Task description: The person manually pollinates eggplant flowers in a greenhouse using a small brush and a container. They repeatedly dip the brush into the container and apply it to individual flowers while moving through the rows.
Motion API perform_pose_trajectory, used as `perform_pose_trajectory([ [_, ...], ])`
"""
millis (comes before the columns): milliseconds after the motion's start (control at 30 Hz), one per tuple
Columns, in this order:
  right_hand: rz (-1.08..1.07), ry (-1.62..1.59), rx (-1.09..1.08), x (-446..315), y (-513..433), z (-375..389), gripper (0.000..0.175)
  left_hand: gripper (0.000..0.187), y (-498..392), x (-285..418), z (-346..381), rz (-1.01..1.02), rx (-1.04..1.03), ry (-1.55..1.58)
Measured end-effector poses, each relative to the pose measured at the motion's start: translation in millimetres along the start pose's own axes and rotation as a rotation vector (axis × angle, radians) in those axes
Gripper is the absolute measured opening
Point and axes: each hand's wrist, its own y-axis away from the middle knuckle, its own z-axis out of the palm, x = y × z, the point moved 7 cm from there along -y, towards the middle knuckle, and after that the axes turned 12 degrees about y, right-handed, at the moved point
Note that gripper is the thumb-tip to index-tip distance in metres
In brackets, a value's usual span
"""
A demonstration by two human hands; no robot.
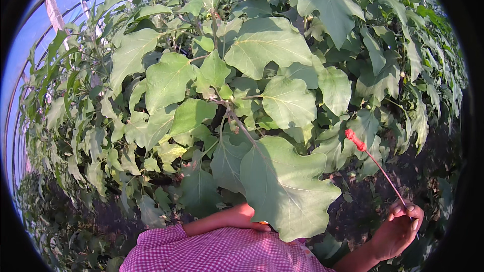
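In my right hand [404, 226], a thin stick [385, 175] is pinched between thumb and fingers. Its raised end carries a red fibre-wrapped tip [355, 139], which stands in front of shaded leaves at the right. My left hand [245, 217] is low in front of my body, its fingers mostly behind a large eggplant leaf [287, 192]. A small orange patch [263, 222] shows beside it; what this belongs to is hidden. Straight ahead, an eggplant stem [242, 124] with broad lobed leaves leans towards me.
Dense eggplant foliage [94, 147] fills both sides and the back. Curved greenhouse hoops [32, 13] with plastic film rise at the left, beside a pale post [55, 11]. Dark shaded soil [363, 207] lies under the plants. My checked pink sleeve and clothing [211, 251] span the bottom.
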Motion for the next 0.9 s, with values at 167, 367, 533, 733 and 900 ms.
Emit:
perform_pose_trajectory([
  [167, 0.031, 0.044, 0.085, 11.3, -8.2, -24.4, 0.031, 0.060, 1.1, -40.7, -9.0, -0.153, -0.038, 0.081],
  [367, 0.118, 0.006, 0.029, 25.2, -30.6, -14.3, 0.033, 0.062, -42.5, -6.5, -9.5, 0.014, -0.048, 0.201],
  [533, 0.112, 0.139, -0.062, 30.5, -46.8, 8.5, 0.028, 0.063, -110.3, 49.3, -8.6, 0.255, -0.120, 0.318],
  [733, 0.256, 0.264, -0.181, 64.0, -55.0, 46.6, 0.031, 0.054, -123.8, 85.5, -18.7, 0.470, -0.164, 0.500],
  [900, 0.357, 0.316, -0.210, 90.7, -64.5, 54.4, 0.033, 0.062, -143.2, 82.1, -19.9, 0.240, -0.069, 0.448],
])
